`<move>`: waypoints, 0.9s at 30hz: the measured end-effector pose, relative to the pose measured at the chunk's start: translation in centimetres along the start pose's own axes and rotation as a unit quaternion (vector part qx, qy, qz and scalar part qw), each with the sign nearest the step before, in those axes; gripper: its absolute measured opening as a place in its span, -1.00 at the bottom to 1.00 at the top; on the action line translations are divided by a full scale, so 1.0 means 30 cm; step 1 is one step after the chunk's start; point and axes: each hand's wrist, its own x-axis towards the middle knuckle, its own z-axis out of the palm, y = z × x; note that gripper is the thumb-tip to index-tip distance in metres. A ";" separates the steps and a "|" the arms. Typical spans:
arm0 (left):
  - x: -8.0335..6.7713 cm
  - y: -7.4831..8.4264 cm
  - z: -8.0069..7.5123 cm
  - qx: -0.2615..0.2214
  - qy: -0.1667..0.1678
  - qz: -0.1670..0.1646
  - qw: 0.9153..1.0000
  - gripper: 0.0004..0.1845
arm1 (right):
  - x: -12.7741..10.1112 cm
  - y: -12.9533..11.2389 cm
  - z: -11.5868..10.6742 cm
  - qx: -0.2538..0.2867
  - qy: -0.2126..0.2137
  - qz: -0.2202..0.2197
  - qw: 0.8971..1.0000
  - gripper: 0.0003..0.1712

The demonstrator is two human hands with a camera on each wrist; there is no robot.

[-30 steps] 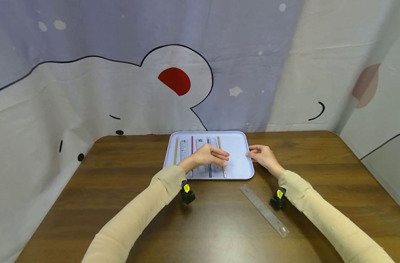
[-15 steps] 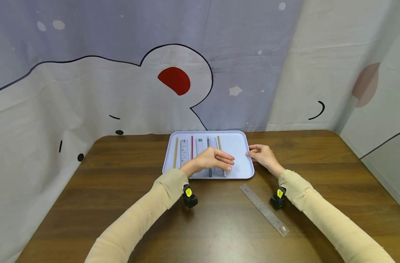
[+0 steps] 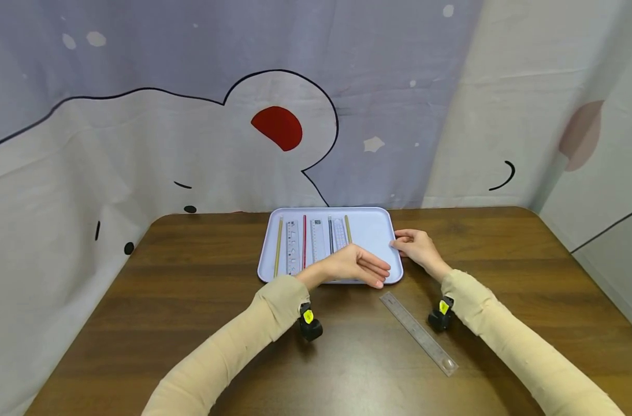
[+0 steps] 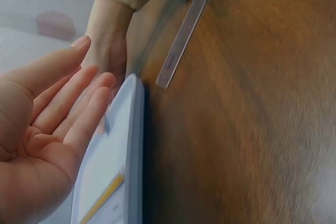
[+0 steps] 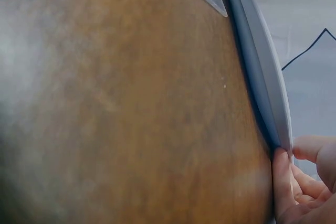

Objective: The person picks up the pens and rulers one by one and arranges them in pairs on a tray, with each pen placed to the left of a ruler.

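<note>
A pale tray (image 3: 375, 231) lies toward the back of the table. In it, side by side, are a yellow pencil (image 3: 278, 245), a red pencil (image 3: 304, 240), a dark pencil (image 3: 330, 231), another yellow pencil (image 3: 348, 228) and clear rulers (image 3: 292, 248) between them. My left hand (image 3: 354, 264) hovers over the tray's near edge, fingers extended and holding nothing, hiding the lower ends of several pencils and rulers. My right hand (image 3: 417, 247) pinches the tray's right rim between thumb and fingers, as the right wrist view shows at the rim (image 5: 262, 61). Nearer me, a clear ruler (image 3: 419, 332) lies slanted.
The brown wooden table (image 3: 201, 323) reaches back to a printed curtain (image 3: 191, 144) hanging behind the tray. Dark wrist cameras (image 3: 311, 329) are strapped under both sleeves.
My left hand has moved right and toward me, from over the pencils to the tray's near edge. My right hand stays on the rim; the tray and loose ruler have not moved.
</note>
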 end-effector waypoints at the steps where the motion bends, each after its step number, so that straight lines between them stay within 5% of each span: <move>1: 0.004 0.001 0.007 0.004 -0.009 0.001 1.000 -0.52 | 0.000 0.000 -0.001 -0.001 0.000 -0.001 1.000 -0.49; 16: 0.079 -0.022 0.096 0.015 -0.119 0.002 0.993 -0.53 | -0.004 0.000 -0.003 -0.009 0.003 0.002 1.000 -0.50; 27: 0.118 -0.034 0.137 0.097 -0.162 0.017 0.982 -0.52 | -0.004 -0.003 -0.003 0.002 0.000 0.009 1.000 -0.49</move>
